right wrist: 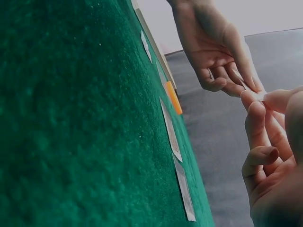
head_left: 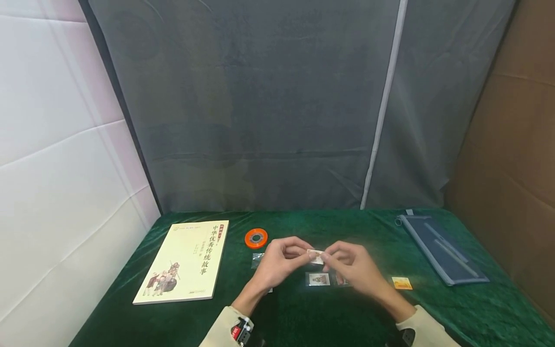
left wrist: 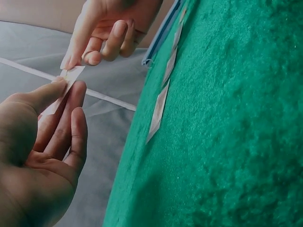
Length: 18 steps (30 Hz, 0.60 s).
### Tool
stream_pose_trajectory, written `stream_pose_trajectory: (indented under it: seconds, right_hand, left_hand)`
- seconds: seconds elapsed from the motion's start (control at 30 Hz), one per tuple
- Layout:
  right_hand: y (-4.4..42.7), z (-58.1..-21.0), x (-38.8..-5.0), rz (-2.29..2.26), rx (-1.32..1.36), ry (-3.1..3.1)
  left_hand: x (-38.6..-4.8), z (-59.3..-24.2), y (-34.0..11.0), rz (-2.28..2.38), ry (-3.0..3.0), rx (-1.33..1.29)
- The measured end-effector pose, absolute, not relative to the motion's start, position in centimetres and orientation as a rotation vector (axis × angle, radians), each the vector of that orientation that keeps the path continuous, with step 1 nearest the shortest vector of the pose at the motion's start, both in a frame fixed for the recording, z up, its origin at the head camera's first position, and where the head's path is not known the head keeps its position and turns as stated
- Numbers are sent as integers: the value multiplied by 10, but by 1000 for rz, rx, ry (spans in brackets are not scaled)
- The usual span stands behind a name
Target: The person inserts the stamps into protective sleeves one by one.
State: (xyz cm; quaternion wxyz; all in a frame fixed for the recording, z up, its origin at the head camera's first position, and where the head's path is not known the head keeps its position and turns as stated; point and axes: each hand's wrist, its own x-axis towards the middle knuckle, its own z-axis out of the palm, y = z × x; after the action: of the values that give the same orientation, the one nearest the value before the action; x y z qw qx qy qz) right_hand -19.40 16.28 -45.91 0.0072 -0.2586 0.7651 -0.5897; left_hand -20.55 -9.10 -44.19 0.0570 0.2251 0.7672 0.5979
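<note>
A small, pale, stamp-like piece of paper (head_left: 315,256) is held above the green cloth between my two hands. My left hand (head_left: 279,262) pinches its left end between thumb and fingers, as the left wrist view also shows. At the other end my right hand (head_left: 355,270) pinches it with thumb and index finger; the other fingers are bent. Below the hands a stamp in a clear sleeve (head_left: 319,279) lies on the cloth. Another sleeve (head_left: 340,279) beside it is partly hidden by my right hand. What is printed on the held paper is too small to read.
A cream book (head_left: 186,260) lies at the left. Behind my left hand are an orange disc with a grey hub (head_left: 256,238) and a clear sleeve (head_left: 257,260). To the right lie a yellow stamp-like piece (head_left: 402,283) and a blue zip pouch (head_left: 442,248) with long thin items.
</note>
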Motion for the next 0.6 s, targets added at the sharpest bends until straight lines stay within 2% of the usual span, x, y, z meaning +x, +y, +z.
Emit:
stream_pose_trajectory:
  seconds: [0.6]
  right_hand:
    - [163,-456,-192,-1780,-786,2425]
  left_hand:
    - [-203,-444,-84,1838,2281,690]
